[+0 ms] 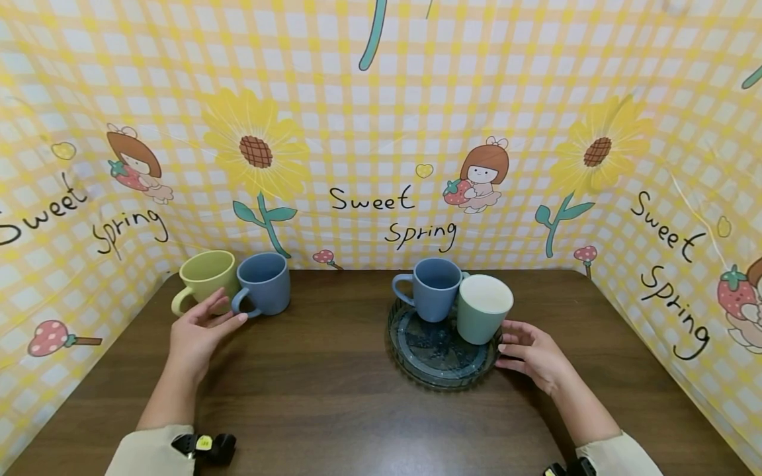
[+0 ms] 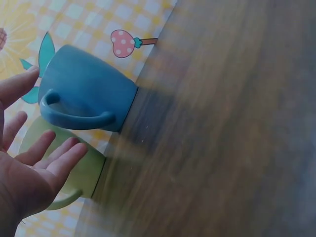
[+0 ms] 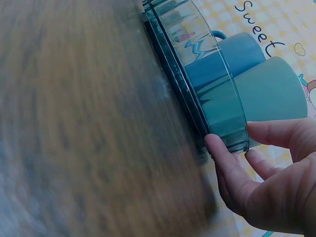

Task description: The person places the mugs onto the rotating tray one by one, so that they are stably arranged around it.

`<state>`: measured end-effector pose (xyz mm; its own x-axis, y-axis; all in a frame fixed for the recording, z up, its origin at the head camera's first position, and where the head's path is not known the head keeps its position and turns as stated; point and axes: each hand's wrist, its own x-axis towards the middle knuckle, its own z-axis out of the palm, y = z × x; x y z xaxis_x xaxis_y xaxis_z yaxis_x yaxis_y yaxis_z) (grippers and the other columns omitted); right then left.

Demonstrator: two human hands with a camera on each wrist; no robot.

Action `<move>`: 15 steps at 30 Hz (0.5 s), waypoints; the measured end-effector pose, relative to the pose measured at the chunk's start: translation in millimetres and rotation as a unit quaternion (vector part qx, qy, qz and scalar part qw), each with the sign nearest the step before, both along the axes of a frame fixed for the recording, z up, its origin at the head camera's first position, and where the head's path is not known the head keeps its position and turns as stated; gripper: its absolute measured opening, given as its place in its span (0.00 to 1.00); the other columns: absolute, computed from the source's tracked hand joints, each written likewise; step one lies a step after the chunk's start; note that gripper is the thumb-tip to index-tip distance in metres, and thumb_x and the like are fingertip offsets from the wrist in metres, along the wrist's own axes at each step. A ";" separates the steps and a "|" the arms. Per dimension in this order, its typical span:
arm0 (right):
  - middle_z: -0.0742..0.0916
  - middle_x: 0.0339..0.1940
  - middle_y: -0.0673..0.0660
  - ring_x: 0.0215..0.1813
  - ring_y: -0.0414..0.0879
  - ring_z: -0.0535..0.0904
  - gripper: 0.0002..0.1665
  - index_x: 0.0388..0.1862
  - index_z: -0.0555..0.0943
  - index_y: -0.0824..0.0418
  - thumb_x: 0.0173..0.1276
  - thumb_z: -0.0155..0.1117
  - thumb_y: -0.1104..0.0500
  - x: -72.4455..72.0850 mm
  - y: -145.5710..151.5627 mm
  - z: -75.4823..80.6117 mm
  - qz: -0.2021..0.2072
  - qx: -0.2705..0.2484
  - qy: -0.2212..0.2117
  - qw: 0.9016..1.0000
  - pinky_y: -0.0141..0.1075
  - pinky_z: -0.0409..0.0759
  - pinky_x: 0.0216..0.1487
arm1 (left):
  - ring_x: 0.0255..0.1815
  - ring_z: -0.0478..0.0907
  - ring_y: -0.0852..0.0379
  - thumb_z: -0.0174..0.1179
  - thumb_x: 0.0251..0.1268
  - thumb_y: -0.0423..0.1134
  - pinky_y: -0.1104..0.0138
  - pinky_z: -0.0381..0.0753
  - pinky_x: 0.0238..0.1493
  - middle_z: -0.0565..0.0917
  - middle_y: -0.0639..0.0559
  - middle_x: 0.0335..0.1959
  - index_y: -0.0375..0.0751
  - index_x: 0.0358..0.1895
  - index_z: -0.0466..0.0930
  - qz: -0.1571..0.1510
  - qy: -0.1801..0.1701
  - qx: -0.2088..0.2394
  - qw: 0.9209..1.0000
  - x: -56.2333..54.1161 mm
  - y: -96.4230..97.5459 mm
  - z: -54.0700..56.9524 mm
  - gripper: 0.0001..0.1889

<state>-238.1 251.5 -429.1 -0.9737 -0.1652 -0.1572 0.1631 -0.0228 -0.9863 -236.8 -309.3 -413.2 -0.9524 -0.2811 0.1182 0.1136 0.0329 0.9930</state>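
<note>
On the left of the table stand a yellow-green mug (image 1: 208, 274) and a blue mug (image 1: 264, 284), both upright. My left hand (image 1: 202, 330) is in front of them, fingers spread and holding nothing. Its fingertips are near the blue mug's handle (image 2: 74, 118). To the right, a dark see-through round tray (image 1: 437, 373) with a ridged rim carries a second blue mug (image 1: 437, 291) and a pale green cup (image 1: 481, 320) with a cream inside. My right hand (image 1: 532, 357) touches the tray's right edge, its fingers (image 3: 227, 158) against the rim and base without curling round it.
A brown wooden table (image 1: 333, 396) lies under everything. Yellow checked cloth (image 1: 369, 119) with printed flowers and words hangs behind it and along both sides. Black cameras are strapped at the sleeve cuffs (image 1: 155, 449).
</note>
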 end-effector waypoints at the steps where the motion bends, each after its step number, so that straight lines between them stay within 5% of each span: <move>1: 0.70 0.48 0.62 0.44 0.45 0.74 0.37 0.72 0.52 0.75 0.68 0.57 0.73 0.0 0.0 0.0 0.001 0.000 0.001 1.000 0.47 0.84 0.48 | 0.44 0.81 0.72 0.74 0.53 0.33 0.81 0.79 0.42 0.77 0.59 0.52 0.39 0.72 0.64 -0.002 -0.003 -0.001 1.000 -1.5 -0.4 -0.5 0.41; 8: 0.70 0.50 0.63 0.45 0.45 0.75 0.38 0.72 0.52 0.75 0.69 0.57 0.73 0.7 0.0 0.7 0.006 0.006 0.003 1.000 0.47 0.84 0.49 | 0.40 0.81 0.72 0.74 0.51 0.30 0.81 0.79 0.41 0.83 0.69 0.40 0.32 0.67 0.70 0.010 -0.010 0.024 1.000 -10.9 -2.4 -7.3 0.37; 15: 0.71 0.50 0.64 0.45 0.46 0.76 0.38 0.72 0.53 0.75 0.68 0.58 0.72 -0.4 1.9 0.6 0.010 0.004 0.000 1.000 0.48 0.83 0.51 | 0.41 0.81 0.72 0.73 0.49 0.24 0.78 0.82 0.38 0.86 0.66 0.35 0.41 0.55 0.84 0.021 -0.005 0.077 0.997 -19.3 -3.0 -14.5 0.25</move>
<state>-238.5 253.4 -428.5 -0.9702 -0.1834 -0.1580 0.1627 -0.0108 -0.9866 -256.2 -312.3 -427.7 -0.9403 -0.3348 0.0610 0.1054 -0.1159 0.9877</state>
